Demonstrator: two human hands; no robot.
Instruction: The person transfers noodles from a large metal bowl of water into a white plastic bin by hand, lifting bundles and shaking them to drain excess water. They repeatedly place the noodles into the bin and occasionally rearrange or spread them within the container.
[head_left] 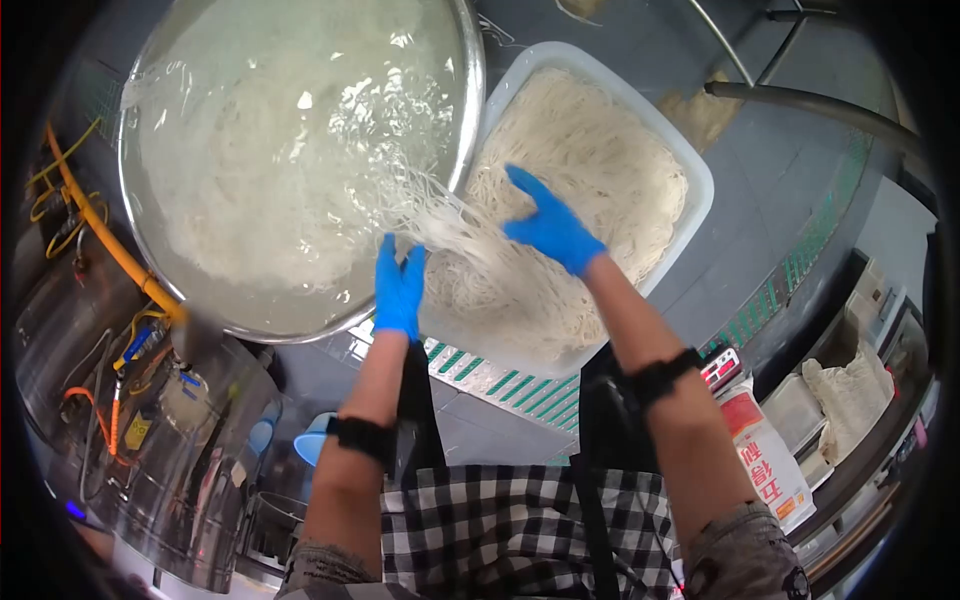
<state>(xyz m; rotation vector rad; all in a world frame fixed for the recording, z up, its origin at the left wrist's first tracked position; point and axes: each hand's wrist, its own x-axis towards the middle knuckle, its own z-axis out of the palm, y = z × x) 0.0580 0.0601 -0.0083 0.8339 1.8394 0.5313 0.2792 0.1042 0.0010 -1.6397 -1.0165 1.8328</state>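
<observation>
Both hands wear blue gloves. My left hand is by the near rim of a large round metal basin, its fingers spread apart. My right hand hovers over a white plastic tub, thumb and fingers apart. Between the hands a bundle of white noodles stretches across the basin's rim into the tub, partly smeared by motion. More noodles fill the tub. The basin holds cloudy water with noodles in it. Neither hand visibly grips the bundle.
A green-slotted drain grate runs along the grey floor below the tub. Metal equipment with an orange hose stands on the left, near a light blue bowl. A printed white-and-red bag lies right. Metal tube legs stand upper right.
</observation>
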